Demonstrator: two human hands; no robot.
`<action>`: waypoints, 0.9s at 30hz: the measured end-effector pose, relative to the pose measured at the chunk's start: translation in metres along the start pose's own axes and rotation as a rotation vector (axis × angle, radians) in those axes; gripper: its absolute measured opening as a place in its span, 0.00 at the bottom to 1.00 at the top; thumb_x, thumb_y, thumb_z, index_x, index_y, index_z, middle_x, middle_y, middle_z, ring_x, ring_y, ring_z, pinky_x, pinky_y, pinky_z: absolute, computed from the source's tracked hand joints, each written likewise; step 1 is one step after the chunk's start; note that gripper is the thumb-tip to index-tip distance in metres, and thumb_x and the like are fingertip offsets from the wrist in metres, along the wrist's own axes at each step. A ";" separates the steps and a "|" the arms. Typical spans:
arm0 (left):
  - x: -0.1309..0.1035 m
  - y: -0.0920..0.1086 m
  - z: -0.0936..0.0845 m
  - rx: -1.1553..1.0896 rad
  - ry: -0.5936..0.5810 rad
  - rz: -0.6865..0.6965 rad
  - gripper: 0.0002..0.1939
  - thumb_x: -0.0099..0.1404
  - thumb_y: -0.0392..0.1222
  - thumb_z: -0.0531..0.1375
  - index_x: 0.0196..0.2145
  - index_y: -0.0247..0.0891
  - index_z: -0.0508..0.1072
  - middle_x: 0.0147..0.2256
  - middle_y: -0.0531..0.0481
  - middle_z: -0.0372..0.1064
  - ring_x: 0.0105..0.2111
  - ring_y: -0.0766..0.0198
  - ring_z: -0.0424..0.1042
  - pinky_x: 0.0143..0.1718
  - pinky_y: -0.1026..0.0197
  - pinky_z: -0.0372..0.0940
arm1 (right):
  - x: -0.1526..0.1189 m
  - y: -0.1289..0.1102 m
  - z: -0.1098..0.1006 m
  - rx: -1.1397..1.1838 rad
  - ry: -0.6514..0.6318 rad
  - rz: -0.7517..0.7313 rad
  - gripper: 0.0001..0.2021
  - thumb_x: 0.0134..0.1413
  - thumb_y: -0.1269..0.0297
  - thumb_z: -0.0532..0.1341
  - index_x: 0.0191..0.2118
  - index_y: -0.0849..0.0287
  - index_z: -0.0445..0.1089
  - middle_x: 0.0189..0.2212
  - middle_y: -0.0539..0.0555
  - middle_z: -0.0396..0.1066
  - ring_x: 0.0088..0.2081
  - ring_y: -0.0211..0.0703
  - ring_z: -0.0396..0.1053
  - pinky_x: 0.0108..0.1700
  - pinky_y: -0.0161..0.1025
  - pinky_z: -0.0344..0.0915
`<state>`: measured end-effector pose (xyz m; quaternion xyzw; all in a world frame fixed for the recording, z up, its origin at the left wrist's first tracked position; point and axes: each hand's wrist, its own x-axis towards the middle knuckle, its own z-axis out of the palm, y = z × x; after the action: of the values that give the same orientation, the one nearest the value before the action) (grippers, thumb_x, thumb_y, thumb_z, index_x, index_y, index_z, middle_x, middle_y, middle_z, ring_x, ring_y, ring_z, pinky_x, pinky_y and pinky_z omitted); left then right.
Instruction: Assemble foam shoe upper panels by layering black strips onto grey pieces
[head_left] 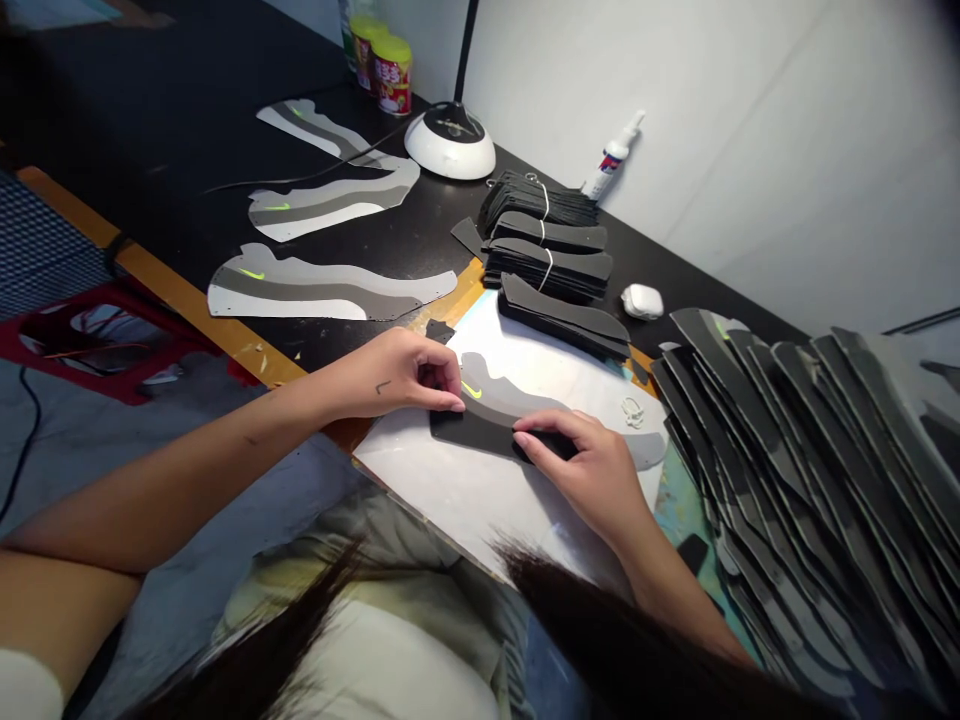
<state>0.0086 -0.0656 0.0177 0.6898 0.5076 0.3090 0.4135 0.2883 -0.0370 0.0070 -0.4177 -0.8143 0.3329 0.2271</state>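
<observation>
A grey shoe upper panel with a small yellow-green swoosh lies on the white board in front of me. Along its near edge runs a dark strip, lying over the panel's lower side. At the left end, my left hand pinches the edge of panel and strip between thumb and curled fingers. My right hand grips the strip near its middle, thumb and fingertips close together, and covers part of the panel. The panel's narrow right end shows beyond that hand.
Bundles of dark strips tied with white bands stand behind the board. More shoe panels lie at the left; a large stack of panels fills the right. Near the wall are a lamp base, a glue bottle and a white case.
</observation>
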 end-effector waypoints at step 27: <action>-0.006 -0.008 -0.006 0.026 -0.031 0.009 0.13 0.71 0.51 0.63 0.41 0.39 0.82 0.36 0.50 0.79 0.34 0.65 0.73 0.33 0.65 0.62 | -0.002 -0.001 0.000 -0.067 0.034 -0.055 0.04 0.62 0.61 0.67 0.37 0.50 0.81 0.35 0.48 0.83 0.37 0.48 0.78 0.43 0.44 0.68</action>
<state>-0.0018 -0.0684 0.0134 0.7022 0.5018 0.2935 0.4111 0.2890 -0.0391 0.0080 -0.4081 -0.8321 0.2920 0.2361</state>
